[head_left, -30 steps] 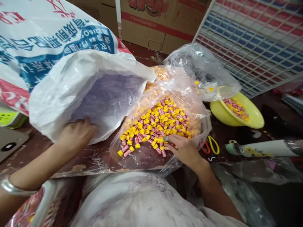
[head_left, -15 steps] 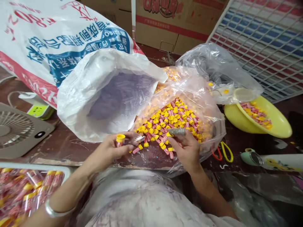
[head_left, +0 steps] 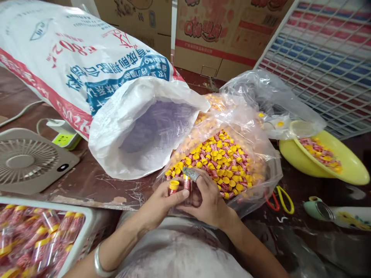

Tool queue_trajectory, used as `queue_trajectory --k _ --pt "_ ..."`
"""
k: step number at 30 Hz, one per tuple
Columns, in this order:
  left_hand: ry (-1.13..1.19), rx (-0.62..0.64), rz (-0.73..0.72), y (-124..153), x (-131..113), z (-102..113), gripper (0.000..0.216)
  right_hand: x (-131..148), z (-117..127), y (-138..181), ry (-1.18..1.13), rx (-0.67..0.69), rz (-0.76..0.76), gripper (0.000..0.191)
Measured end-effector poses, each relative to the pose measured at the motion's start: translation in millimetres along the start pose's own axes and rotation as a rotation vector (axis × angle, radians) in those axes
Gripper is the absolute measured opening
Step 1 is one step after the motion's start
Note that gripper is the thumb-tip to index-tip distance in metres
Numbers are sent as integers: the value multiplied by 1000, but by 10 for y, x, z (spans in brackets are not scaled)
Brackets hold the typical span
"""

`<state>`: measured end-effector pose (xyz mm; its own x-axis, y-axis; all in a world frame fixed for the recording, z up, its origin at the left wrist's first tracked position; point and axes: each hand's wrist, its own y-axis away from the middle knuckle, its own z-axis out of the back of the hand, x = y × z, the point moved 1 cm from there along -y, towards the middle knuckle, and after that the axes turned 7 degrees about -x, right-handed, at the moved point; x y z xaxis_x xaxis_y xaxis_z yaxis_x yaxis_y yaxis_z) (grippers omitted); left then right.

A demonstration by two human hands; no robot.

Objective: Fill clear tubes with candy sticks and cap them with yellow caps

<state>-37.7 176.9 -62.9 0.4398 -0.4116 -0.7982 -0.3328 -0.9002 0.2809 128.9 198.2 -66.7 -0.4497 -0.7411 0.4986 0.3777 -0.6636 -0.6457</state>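
Note:
My left hand (head_left: 164,200) is closed around a yellow-capped tube (head_left: 173,187) and, between thumb and fingers, a clear plastic tube (head_left: 189,199). A small yellow-capped vial with red-and-white contents (head_left: 186,182) shows at the top of the clear tube. My right hand (head_left: 207,197) meets the left, its fingers curled around the same tube. Its index finger, wrapped in grey tape (head_left: 191,174), lies over the vial's cap. Just beyond both hands, a heap of small yellow-capped vials (head_left: 223,156) fills an opened clear plastic bag (head_left: 268,160). The fingers partly hide the tube's lower end.
A white printed sack (head_left: 113,154) lies open at left, clear tubes inside. Left are a fan (head_left: 23,162) and a white basket (head_left: 89,216) of filled tubes. Right are a yellow bowl (head_left: 353,170), scissors with red and yellow handles (head_left: 285,200), a floral bottle (head_left: 348,218) and a wire rack (head_left: 324,69).
My right hand has moved left from the vial heap to my left hand, bringing a small vial to the clear tube. The tube now stands more upright. The camera view has shifted.

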Motion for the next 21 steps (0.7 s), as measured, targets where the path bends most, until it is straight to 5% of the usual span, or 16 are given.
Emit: queue_trajectory --k 7,10,12,15,17,21 --pt "-149 76 38 -41 -113 -56 23 63 -80 7 5 -54 -21 58" --pt "-543 -4 -129 -126 -289 85 17 -1 51 9 5 111 -48 82" --pt "-977 -222 -363 -261 -486 257 9 -109 181 37 47 106 -140 85" --pt "-1610 -457 -580 -590 -777 523 25 -303 343 102 118 9 -274 46" --pt "-1788 -392 -581 -852 -889 651 31 -400 404 144 167 17 -280 27" --pt "-1760 -220 -562 -1235 -911 764 24 -478 520 222 306 41 -257 17"
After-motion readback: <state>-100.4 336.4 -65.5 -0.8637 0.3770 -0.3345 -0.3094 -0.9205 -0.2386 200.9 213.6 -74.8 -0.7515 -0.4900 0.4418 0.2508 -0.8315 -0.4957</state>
